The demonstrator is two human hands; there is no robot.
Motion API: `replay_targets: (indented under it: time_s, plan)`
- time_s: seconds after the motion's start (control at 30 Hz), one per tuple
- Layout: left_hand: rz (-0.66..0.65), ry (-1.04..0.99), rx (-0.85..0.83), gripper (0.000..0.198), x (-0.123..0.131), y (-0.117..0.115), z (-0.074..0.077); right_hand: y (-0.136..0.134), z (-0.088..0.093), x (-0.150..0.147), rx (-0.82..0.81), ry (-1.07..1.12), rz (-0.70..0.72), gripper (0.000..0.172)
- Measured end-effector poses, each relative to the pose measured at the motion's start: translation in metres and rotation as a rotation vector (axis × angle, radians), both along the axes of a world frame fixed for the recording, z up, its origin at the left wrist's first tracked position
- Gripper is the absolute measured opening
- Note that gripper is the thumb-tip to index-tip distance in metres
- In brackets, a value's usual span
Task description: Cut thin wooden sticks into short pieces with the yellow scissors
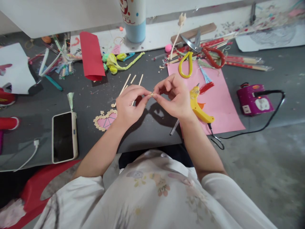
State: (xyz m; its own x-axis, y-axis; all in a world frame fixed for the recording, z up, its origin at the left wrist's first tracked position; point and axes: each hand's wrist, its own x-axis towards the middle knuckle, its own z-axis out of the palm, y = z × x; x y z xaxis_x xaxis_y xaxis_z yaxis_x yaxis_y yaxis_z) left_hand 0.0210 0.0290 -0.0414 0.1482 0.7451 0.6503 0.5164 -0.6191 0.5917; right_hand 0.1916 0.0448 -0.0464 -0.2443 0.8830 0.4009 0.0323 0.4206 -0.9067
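Both hands meet over the dark table, pinching a tiny pale beige piece between their fingertips. It is too small to tell its kind. My left hand grips it with thumb and index finger, and my right hand does the same from the other side, its other fingers curled. Beside my left wrist lies a pink heart-shaped piece edged with little beige bits, partly hidden by the arm. Thin pale sticks lie behind my left hand. Right of my right hand, a yellow glue gun rests on a pink sheet.
A phone lies at left, near a white cable. At right, a purple power box trails a black cord. Scissors, a red paper piece, yellow-green yarn and a blue-white cup stand or lie behind.
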Motion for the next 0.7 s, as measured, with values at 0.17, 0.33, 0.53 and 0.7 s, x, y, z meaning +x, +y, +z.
replay_targets:
  time_s: [0.17, 0.33, 0.53, 0.7]
  plan:
    - [-0.007, -0.005, 0.024, 0.014, 0.0008, 0.0005, 0.0009, 0.0005, 0.0002, -0.0003, 0.004, 0.043, 0.022, 0.029]
    - [-0.012, -0.013, 0.021, 0.013, 0.0009, -0.0005, 0.0012, 0.0004, -0.0006, 0.0002, -0.018, 0.048, 0.026, 0.030]
    - [-0.039, -0.102, -0.091, 0.016, 0.0028, 0.0008, -0.0005, 0.0010, 0.0000, 0.0017, -0.038, 0.015, 0.010, 0.033]
    - [-0.072, -0.251, -0.314, 0.023, 0.0047, 0.0036, -0.0031, 0.0031, 0.0006, 0.0041, 0.008, 0.003, -0.033, 0.028]
